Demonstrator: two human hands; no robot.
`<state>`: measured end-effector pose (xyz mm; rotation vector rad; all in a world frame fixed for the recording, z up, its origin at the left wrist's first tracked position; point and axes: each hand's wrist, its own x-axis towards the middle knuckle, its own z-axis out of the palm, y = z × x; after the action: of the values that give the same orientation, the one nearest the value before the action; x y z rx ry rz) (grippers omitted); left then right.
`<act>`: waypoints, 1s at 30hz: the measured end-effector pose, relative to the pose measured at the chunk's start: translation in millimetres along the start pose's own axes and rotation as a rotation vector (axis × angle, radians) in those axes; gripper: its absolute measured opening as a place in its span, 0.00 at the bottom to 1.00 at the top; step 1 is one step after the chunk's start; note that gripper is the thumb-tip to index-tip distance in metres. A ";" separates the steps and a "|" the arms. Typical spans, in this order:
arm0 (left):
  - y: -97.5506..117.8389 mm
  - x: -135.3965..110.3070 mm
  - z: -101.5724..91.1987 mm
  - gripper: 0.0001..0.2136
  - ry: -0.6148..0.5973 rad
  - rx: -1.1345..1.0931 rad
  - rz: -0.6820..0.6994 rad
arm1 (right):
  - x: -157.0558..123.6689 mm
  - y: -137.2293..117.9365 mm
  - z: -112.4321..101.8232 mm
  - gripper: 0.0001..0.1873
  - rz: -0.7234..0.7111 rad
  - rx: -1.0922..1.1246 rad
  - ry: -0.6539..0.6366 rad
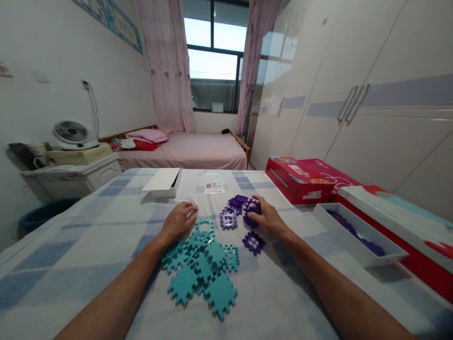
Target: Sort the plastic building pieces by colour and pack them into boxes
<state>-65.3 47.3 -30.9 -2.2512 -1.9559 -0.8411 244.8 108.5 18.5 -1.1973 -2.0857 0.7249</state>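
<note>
My right hand (269, 218) pinches a dark purple notched tile (251, 212) between thumb and fingers, just above the table. Below it lies a separate purple window-shaped tile (253, 242). Left of that hand, several purple tiles (238, 202) overlap, with a lighter lavender window tile (229, 221) at their near side. My left hand (179, 220) rests on the cloth with loosely bent fingers a little apart and nothing seen in them. Beside and below it spreads a heap of teal notched tiles (203, 264), mostly solid squares, a few with cut-out openings.
An open white box (361, 236) with purple pieces stands at the right, beside red boxes (307, 182). Farther back are a white box (164, 184) and a small printed packet (213, 184). A checked cloth (88, 269) covers the table; a bed (191, 148) stands behind it.
</note>
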 end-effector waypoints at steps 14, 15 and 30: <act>1.1 -0.3 -1.7 0.15 0.003 0.004 0.004 | -25.3 -34.4 -23.2 0.26 -0.099 -0.394 -0.633; 0.8 -0.2 -1.5 0.15 0.003 0.005 0.003 | -24.9 -34.0 -21.7 0.25 -0.101 -0.403 -0.638; 2.7 0.3 -3.9 0.17 -0.024 0.011 -0.010 | -25.9 -34.0 -21.4 0.19 -0.160 -0.322 -0.579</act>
<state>-64.3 45.6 -26.5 -2.2586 -1.9782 -0.8061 252.3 73.8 50.6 -1.0445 -2.8296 0.7407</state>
